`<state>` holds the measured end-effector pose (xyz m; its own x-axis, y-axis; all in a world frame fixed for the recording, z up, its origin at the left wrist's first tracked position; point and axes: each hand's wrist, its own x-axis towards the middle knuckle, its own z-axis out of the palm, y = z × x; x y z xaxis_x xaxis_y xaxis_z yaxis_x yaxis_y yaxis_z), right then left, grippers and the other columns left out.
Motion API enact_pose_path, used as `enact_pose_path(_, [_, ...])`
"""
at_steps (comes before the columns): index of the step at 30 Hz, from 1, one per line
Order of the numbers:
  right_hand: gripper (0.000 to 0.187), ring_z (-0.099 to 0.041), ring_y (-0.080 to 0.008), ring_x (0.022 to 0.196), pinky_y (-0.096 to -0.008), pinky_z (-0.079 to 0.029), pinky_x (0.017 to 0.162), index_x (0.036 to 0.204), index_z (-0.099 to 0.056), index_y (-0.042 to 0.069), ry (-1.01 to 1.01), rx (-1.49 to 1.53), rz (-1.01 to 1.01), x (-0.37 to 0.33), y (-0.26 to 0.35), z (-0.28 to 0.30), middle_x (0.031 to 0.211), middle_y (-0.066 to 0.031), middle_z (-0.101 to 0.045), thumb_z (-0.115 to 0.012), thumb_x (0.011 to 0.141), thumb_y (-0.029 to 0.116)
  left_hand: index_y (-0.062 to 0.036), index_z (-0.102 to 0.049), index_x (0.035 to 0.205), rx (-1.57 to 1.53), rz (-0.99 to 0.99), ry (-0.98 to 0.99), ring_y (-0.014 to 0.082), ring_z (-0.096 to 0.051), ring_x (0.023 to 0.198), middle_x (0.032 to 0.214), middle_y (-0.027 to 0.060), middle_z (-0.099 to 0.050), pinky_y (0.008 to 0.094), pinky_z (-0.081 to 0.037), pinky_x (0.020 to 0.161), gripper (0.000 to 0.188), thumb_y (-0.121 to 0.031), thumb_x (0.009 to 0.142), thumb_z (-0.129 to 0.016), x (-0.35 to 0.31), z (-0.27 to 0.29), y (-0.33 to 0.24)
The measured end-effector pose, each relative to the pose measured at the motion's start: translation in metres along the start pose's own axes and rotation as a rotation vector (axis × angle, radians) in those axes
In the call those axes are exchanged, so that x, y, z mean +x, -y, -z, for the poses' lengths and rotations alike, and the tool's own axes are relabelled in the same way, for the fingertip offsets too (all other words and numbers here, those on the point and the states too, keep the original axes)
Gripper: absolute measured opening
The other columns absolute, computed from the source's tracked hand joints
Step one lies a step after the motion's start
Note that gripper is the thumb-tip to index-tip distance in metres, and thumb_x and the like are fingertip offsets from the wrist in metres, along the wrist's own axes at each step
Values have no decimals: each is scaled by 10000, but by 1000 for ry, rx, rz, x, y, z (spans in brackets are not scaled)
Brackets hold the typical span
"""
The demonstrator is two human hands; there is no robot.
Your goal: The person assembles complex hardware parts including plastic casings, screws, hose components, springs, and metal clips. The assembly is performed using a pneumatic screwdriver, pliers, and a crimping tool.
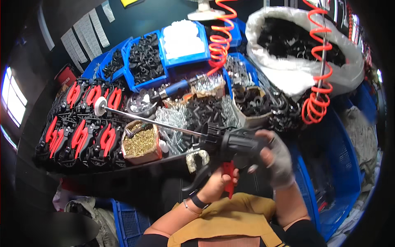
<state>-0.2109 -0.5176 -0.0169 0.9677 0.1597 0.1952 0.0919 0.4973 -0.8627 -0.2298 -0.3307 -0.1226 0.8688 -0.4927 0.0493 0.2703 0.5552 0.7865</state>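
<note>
In front of my body is a black caulking gun (242,142) with a long metal rod (154,122) reaching left. A white round plunger disc (100,106) tips the rod. My left hand (222,183) is closed around the gun's lower part, by its red trigger (229,177); a black curved handle piece (199,179) juts out beside the wrist. My right hand (280,160), in a grey glove with bare fingertips, curls against the rear end of the black body. It is slightly blurred, and part of its grip is hidden.
Several black-and-red handle assemblies (80,140) are stacked at left. A box of brass-coloured small parts (140,142), metal pins (170,123) and blue bins (164,68) of parts fill the bench. Red coiled hoses (220,45) hang overhead. A white sack (267,70) stands at right above a blue crate (341,164).
</note>
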Motion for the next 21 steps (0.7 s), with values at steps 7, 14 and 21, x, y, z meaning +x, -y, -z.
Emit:
enact_pose_path(7, [503,-557,-249,793,-369,-502,680,1236,-627,80,-240,-1564,627,-54,-25,20,1195,-184,-539,-716,880,424,-14,-615,914,406,76,-112,113,-521,637,717,5,-556,269,-434,597,614,-615,976,-501,-23,-25,42])
enact_pose_path(14, [316,-662,-287,902,-414,-545,820,1029,-672,66,-131,-1160,728,-87,-8,31,978,-102,-688,-765,815,279,-68,-639,1175,1088,-225,-64,250,-665,931,1066,116,-677,386,-535,811,319,-84,859,-679,-16,-28,43])
enact_pose_path(21, [340,-628,-266,1083,-386,-561,845,1130,-682,146,-42,-1398,655,-180,-83,59,1224,-63,-612,-692,790,162,-205,-383,1472,-138,107,-402,301,-500,1293,1477,80,-433,487,-500,1015,790,-56,763,-698,-31,-53,48])
